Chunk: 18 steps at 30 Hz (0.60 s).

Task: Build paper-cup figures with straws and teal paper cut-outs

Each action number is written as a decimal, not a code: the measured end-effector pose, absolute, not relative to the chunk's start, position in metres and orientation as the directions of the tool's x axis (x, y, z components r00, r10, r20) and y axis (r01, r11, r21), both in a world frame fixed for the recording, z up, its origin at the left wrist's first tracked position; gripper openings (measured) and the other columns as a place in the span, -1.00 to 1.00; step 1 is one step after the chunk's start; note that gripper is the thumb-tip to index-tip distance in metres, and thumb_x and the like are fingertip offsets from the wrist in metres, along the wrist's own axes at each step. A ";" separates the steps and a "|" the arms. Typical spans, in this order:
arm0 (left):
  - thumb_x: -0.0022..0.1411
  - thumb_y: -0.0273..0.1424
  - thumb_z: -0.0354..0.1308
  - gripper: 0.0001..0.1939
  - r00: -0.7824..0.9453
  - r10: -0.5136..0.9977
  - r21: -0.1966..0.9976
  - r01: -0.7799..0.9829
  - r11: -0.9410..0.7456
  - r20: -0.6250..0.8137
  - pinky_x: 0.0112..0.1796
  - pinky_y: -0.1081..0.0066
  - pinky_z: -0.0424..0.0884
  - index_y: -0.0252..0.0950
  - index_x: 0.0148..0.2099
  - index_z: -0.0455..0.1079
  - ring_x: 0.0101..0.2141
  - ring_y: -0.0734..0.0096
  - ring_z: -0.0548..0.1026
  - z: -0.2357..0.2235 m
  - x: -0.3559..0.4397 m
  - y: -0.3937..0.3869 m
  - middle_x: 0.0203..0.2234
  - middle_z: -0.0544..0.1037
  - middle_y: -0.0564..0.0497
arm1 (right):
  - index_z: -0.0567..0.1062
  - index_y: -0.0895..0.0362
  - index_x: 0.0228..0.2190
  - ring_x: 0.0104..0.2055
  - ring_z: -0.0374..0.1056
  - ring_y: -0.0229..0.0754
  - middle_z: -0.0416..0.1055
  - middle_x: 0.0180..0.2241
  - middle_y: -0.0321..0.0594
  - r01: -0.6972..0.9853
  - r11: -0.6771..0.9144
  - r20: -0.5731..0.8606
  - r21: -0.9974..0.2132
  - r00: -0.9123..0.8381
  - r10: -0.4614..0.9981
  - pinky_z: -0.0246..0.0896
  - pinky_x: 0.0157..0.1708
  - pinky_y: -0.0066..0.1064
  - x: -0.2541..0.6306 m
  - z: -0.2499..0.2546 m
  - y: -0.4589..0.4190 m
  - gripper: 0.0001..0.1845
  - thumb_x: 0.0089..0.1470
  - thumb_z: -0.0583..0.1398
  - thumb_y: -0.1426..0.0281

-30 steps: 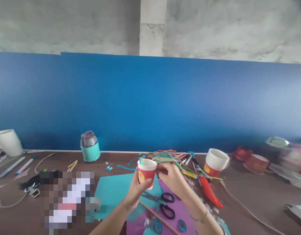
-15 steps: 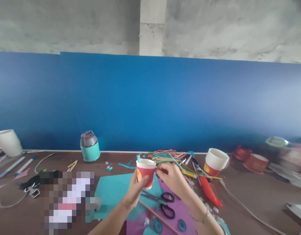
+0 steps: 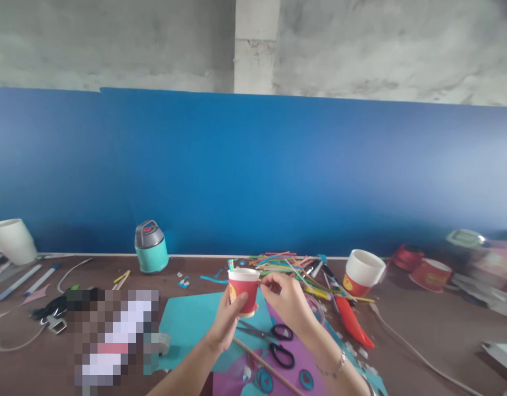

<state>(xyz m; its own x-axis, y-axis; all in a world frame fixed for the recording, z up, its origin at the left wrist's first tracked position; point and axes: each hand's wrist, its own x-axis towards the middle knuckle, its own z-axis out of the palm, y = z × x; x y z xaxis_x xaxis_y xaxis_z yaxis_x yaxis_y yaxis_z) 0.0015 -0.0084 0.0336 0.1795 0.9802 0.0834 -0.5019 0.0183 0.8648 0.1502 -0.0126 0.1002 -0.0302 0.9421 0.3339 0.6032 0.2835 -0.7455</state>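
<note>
Upright in my left hand [image 3: 227, 322] is a red paper cup [image 3: 248, 291] with a white rim and a yellow patch on its side. A short striped strip [image 3: 230, 266] in blue and green sticks up at the cup's left rim. My right hand [image 3: 287, 294] is at the cup's right side, thumb and fingertips pinched together close to the rim. Whatever lies in that pinch is too small to make out. Below the cup, black-handled scissors [image 3: 273, 344] and a thin wooden stick [image 3: 267, 366] rest on turquoise paper [image 3: 191, 324] and purple paper [image 3: 296, 360].
Behind my right hand lies a pile of coloured strips [image 3: 278, 263]. A white-and-red cup [image 3: 364, 269] and a red pointed object [image 3: 354, 324] are to the right. On the left stand a turquoise container [image 3: 152, 250] and a tape roll [image 3: 163, 344]. A blue panel [image 3: 236, 176] borders the table.
The cup in my left hand has shifted very slightly left. My right hand has moved a little left with it, still pinched at the cup's right side.
</note>
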 end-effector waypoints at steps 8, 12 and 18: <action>0.04 -0.14 0.29 -0.60 0.211 0.974 0.858 -0.512 0.034 0.087 -0.38 0.38 0.32 -0.29 -0.15 0.40 -0.45 0.34 0.46 0.033 0.001 -0.009 -0.46 0.52 0.00 | 0.44 0.13 -0.58 -0.54 0.27 -0.24 0.39 -0.61 -0.30 0.590 0.319 0.354 -0.741 -0.059 0.933 0.11 -0.49 -0.48 0.147 0.101 -0.015 -0.87 -0.08 0.11 0.43; 0.02 -0.15 0.31 -0.59 0.219 0.972 0.845 -0.532 0.048 0.083 -0.38 0.39 0.32 -0.30 -0.16 0.41 -0.46 0.37 0.45 0.035 0.002 -0.009 -0.45 0.52 0.00 | 0.43 0.13 -0.58 -0.53 0.28 -0.24 0.40 -0.60 -0.29 0.557 0.356 0.377 -0.750 -0.082 0.923 0.14 -0.48 -0.48 0.146 0.098 -0.014 -0.86 -0.07 0.10 0.43; 0.04 -0.14 0.29 -0.61 0.219 0.972 0.795 -0.603 0.067 0.085 -0.36 0.38 0.35 -0.34 -0.21 0.41 -0.48 0.39 0.47 0.033 0.001 -0.004 -0.47 0.53 -0.01 | 0.45 0.17 -0.50 -0.54 0.31 -0.20 0.36 -0.62 -0.28 0.435 0.258 0.266 -0.863 -0.043 0.963 0.20 -0.50 -0.43 0.152 0.091 -0.004 -0.79 -0.01 0.08 0.32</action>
